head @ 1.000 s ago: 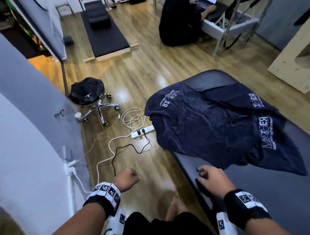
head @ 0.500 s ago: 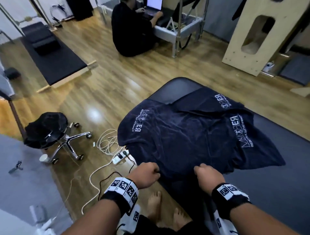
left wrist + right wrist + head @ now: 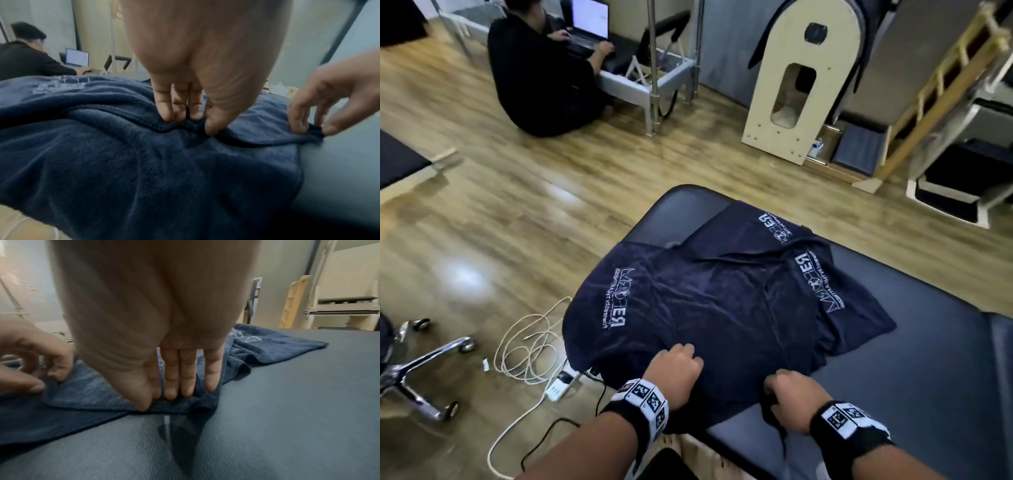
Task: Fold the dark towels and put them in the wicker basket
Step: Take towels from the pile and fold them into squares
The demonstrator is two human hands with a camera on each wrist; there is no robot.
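Observation:
Several dark navy towels (image 3: 722, 301) with white logos lie overlapping on a padded dark bench (image 3: 914, 359). My left hand (image 3: 678, 370) pinches the near hem of the top towel (image 3: 144, 154) between thumb and fingertips (image 3: 164, 112). My right hand (image 3: 787, 394) pinches the same hem further right, at a corner (image 3: 185, 404), thumb against fingers (image 3: 187, 381). Both hands sit at the bench's near edge, about a hand's width apart. No wicker basket is in view.
On the wood floor left of the bench lie a power strip (image 3: 561, 383) with coiled white cable (image 3: 527, 346) and a chrome stool base (image 3: 424, 370). A person (image 3: 544, 75) sits at a laptop far back. Wooden equipment (image 3: 798, 78) stands at the back right.
The view swung from the floor onto the bench. Both hands came forward from the near edge and took hold of the top towel's near hem.

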